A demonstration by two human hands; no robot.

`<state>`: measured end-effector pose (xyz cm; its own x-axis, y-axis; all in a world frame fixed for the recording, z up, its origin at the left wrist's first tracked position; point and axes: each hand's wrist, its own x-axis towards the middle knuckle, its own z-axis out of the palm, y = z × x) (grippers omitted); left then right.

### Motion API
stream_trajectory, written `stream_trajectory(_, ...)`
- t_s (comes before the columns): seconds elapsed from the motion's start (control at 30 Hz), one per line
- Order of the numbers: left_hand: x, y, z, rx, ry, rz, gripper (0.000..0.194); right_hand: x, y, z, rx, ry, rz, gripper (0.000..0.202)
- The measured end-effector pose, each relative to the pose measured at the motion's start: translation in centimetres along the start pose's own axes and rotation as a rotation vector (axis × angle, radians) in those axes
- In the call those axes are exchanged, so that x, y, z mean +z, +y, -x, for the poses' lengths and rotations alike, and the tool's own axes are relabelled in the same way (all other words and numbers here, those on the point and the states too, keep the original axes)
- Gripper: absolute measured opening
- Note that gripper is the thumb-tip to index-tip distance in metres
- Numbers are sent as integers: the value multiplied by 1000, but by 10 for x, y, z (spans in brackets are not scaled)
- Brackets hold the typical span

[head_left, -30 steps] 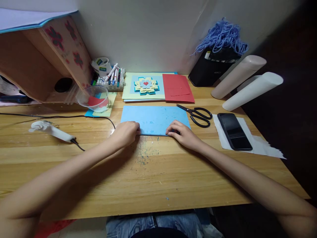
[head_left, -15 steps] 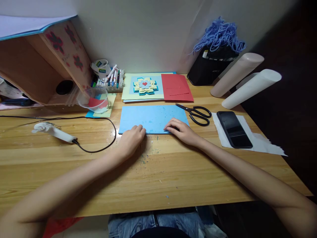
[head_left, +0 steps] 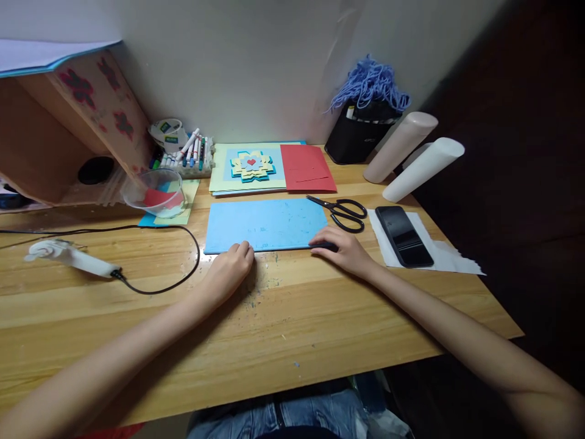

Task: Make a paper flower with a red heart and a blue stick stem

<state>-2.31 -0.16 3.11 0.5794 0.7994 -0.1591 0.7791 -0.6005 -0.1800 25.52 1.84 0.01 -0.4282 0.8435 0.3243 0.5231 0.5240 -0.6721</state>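
A light blue, stiff-looking sheet (head_left: 269,222) with darker blue marks lies flat on the table before me. My left hand (head_left: 233,265) is closed, its curled fingers at the sheet's near edge, left of the middle. At the near right corner my right hand (head_left: 345,247) has its fingers bent over the edge, thumb below. A dark patch shows between that thumb and the fingers; I cannot tell whether it is shadow or an object. Black-handled scissors (head_left: 346,214) lie just beyond my right hand, their tip by the sheet's far right corner.
Behind the sheet are layered papers with a paper flower (head_left: 253,166) and a red card (head_left: 307,167). A phone (head_left: 403,236) rests on white paper at right. At left lie a corded white glue gun (head_left: 75,259), a clear bowl (head_left: 158,194) and markers (head_left: 194,149).
The whole view has shifted, so most things appear further left. My right hand now sits at the sheet's near right corner, further right along it. My left hand stays at the near edge.
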Motion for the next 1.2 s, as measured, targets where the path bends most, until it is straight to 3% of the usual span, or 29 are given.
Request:
stream_trajectory(0.2, 4, -3, 1, -3, 28, 27, 25, 6, 4, 15, -161, 76, 223, 16)
stream_trajectory(0.37, 3, -3, 0, -40, 34, 114, 22, 10, 7, 13, -187, 85, 283, 17)
stream_trajectory(0.57, 13, -1, 1, -20, 127, 65, 25, 12, 6, 13, -141, 110, 274, 18)
stream_trajectory(0.7, 11, -2, 2, -42, 116, 80, 26, 10, 3, 10, -68, 119, 216, 17)
stream_trajectory(0.83, 4, -8, 0, -79, 79, 137, 24, 3, 2, 0, 63, 59, 85, 14)
stream_trajectory(1.0, 9, -20, -9, -93, 138, 249, 19, -4, 8, -9, 202, -52, 2, 10)
stream_trajectory(1.2, 11, -32, -20, -72, 148, 421, 18, -1, 7, -5, 102, -13, 62, 15)
